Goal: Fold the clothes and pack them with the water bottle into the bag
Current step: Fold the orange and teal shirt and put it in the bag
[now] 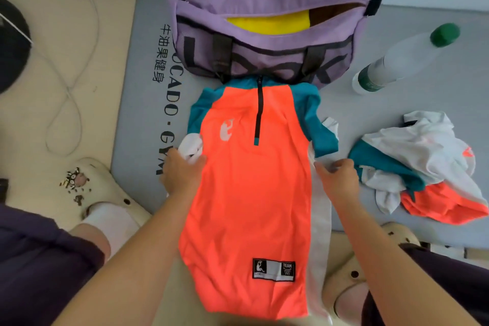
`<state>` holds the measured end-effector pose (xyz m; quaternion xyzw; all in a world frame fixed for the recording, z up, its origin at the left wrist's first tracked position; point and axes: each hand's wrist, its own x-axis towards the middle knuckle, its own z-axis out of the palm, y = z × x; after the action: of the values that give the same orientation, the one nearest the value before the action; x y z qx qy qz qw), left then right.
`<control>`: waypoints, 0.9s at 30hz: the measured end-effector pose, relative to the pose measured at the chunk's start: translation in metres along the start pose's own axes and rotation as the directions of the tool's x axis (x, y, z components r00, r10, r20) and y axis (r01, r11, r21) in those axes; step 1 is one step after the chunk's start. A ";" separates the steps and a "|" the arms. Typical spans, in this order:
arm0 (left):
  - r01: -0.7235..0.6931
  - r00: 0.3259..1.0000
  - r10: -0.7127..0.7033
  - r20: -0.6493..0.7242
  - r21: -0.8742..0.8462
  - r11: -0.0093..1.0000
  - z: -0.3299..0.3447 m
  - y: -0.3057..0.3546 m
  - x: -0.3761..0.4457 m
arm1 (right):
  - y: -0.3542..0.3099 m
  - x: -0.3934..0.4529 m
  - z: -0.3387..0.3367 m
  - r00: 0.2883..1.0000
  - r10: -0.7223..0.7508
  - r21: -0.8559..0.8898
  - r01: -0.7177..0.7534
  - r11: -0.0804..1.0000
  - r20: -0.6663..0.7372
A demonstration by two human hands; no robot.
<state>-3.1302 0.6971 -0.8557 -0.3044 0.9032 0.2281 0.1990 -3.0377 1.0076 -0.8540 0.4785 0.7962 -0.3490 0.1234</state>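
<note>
Orange shirt (246, 193) with teal shoulders and a short black zipper, spread face-up along the middle of the grey gym mat (137, 103), collar at the far end touching the purple bag (264, 21) and hem at the near end. Its side parts are turned inward, leaving a white strip along the right edge. The left hand (182, 172) lies at the shirt's left edge, fingers bent over a white fold of sleeve; whether it grips or only presses the cloth cannot be told. The right hand (338, 177) pinches the white fabric at the right edge, just below the teal sleeve, with fingertips drawn together.

The bag lies at the far end of the mat, its top zipper open, with something yellow (267, 24) visible inside. To the right of the bag, a clear water bottle (404, 58) with a green cap lies on its side on the mat. Nearer, right of the shirt and apart from it, sits a crumpled heap of white, teal and orange clothes (423, 167). A cream clog (105, 193) shows at near left beside the mat, another (352, 272) at near right. A white cable (71, 87) loops over the beige floor at left.
</note>
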 end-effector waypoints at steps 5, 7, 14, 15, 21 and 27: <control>0.243 0.952 -0.203 0.228 -0.165 0.956 -0.003 -0.004 0.005 | -0.008 -0.004 0.010 0.984 -0.086 0.089 0.072 0.993 0.157; 0.365 0.889 -0.259 0.376 -0.245 0.898 -0.008 -0.006 0.006 | -0.011 -0.004 0.009 0.977 -0.048 0.179 0.010 0.984 0.208; 0.596 0.651 -0.139 0.746 -0.388 0.703 -0.018 -0.014 -0.009 | -0.006 -0.005 -0.013 0.744 0.282 0.262 -0.521 0.812 0.606; 0.617 0.611 -0.147 0.778 -0.351 0.705 -0.018 -0.014 -0.012 | -0.006 -0.006 -0.016 0.724 0.290 0.240 -0.532 0.812 0.626; 0.658 0.542 -0.143 0.828 -0.313 0.685 -0.019 -0.013 -0.030 | -0.017 -0.018 -0.025 0.784 0.131 0.446 -0.472 0.761 0.607; 0.493 0.766 0.197 0.612 -0.755 0.433 -0.041 0.007 -0.027 | -0.036 -0.011 -0.064 0.931 -0.015 0.681 -0.256 0.686 0.365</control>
<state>-3.1242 0.6924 -0.8068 -0.3524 0.4906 0.7323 0.3143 -3.0539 1.0320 -0.7858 0.4721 0.5282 -0.7005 0.0860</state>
